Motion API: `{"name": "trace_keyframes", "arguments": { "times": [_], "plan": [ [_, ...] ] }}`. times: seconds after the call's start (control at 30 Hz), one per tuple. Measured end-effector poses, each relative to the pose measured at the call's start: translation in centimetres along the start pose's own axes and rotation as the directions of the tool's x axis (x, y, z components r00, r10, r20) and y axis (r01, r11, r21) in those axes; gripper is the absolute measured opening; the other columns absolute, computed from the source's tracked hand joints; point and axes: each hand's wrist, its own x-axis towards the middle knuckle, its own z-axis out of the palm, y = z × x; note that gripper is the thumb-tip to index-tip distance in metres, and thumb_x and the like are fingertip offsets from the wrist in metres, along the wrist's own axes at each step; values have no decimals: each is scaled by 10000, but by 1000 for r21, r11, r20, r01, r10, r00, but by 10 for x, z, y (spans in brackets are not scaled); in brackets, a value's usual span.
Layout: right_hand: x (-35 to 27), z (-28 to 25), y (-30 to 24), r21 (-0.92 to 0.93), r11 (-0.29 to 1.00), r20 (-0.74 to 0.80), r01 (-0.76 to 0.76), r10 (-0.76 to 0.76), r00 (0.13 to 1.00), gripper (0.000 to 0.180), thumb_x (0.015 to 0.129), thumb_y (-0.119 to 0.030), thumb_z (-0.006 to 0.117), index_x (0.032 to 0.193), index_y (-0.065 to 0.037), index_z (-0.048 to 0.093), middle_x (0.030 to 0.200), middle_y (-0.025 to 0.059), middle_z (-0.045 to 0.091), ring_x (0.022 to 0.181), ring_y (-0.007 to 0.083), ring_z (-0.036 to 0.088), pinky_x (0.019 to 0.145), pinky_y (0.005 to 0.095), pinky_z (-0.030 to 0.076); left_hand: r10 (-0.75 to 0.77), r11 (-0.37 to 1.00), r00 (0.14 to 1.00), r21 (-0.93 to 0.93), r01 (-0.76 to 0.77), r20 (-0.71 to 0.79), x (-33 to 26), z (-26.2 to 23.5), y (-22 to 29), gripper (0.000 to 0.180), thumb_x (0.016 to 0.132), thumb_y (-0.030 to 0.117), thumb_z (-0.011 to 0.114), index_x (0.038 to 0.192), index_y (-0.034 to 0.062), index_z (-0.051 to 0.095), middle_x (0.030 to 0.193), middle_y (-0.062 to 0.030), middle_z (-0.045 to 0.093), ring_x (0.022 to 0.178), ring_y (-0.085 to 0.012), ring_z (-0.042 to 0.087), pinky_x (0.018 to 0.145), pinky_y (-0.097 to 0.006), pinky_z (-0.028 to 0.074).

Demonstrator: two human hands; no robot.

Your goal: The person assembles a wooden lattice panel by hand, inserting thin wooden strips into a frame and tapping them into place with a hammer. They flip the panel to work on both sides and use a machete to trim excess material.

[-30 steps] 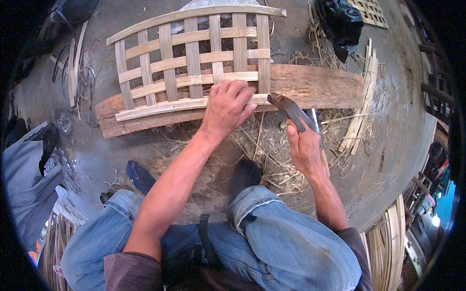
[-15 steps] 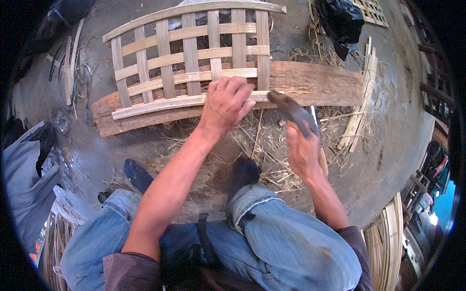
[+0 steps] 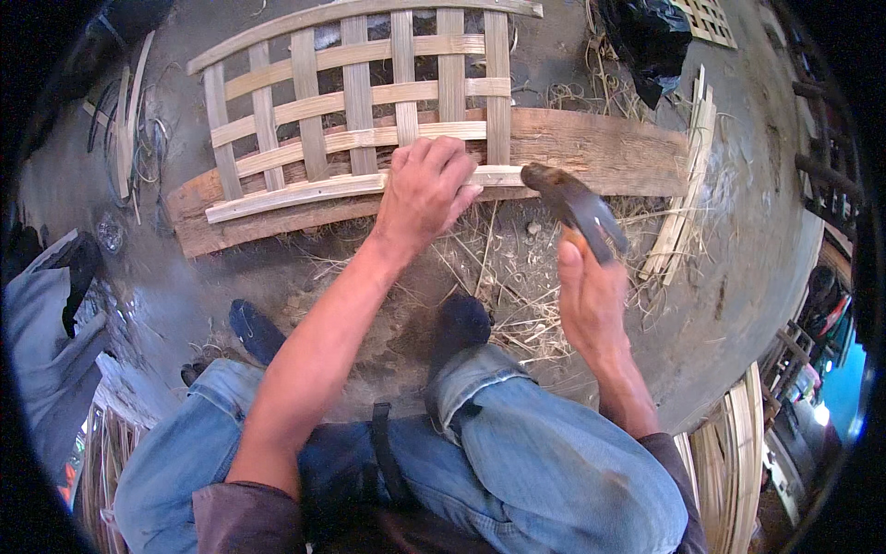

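A lattice panel (image 3: 356,85) woven from flat bamboo strips lies with its near side over a rough wooden board (image 3: 600,152). Along that near side runs a pale bamboo edge strip (image 3: 295,196). My left hand (image 3: 425,189) is closed over this strip, fingers curled on it and pressing it against the board; whatever lies under the fingers is hidden. My right hand (image 3: 592,300) grips a claw hammer (image 3: 577,210) by its handle, of which only a little orange-brown shows. The hammer's striking face is beside the strip's right end; whether they touch, I cannot tell.
Loose bamboo strips (image 3: 681,217) lie right of the board, and thin shavings (image 3: 531,319) litter the floor before it. A black plastic bag (image 3: 643,46) sits at the far right. More strips (image 3: 729,462) are stacked beside my right knee. My feet rest close to the board.
The hammer and my right hand have shifted slightly right. The panel and board have moved slightly up and left in the view, with my left hand still on the strip.
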Motion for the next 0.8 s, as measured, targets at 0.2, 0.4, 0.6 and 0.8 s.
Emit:
{"name": "trace_keyframes", "arguments": {
  "times": [0.2,0.4,0.6,0.8],
  "plan": [
    [-7,5,3,-30,965,-79,260,-261,962,159,936,-88,547,1015,37,608,873,242,630,766,406,644,652,455,516,-18,998,1000,-59,19,14,1,-1,4,294,753,223,766,986,105,630,1069,-65,577,1043,-267,549,873,-414,420],
    [-1,10,15,-13,998,-35,62,-63,997,226,949,-123,563,1073,63,594,806,255,622,728,418,629,636,473,496,-3,1000,1000,-11,3,-7,2,-1,0,319,730,232,779,986,129,619,1060,-33,553,1008,-224,544,857,-392,416],
    [7,26,28,-125,992,68,23,-14,998,280,987,-194,542,1092,58,600,715,220,621,649,418,618,593,456,478,-7,999,1000,-38,7,8,3,0,5,303,747,224,769,990,116,625,1054,-46,558,1004,-237,547,863,-395,414],
    [-1,1,2,-18,976,-121,219,-220,968,224,973,-174,533,1047,21,614,762,225,619,690,414,628,611,429,502,-6,1000,1000,-21,6,-2,1,-2,2,322,735,222,781,999,127,624,1052,-31,552,996,-218,548,852,-385,413]
  ]
}}
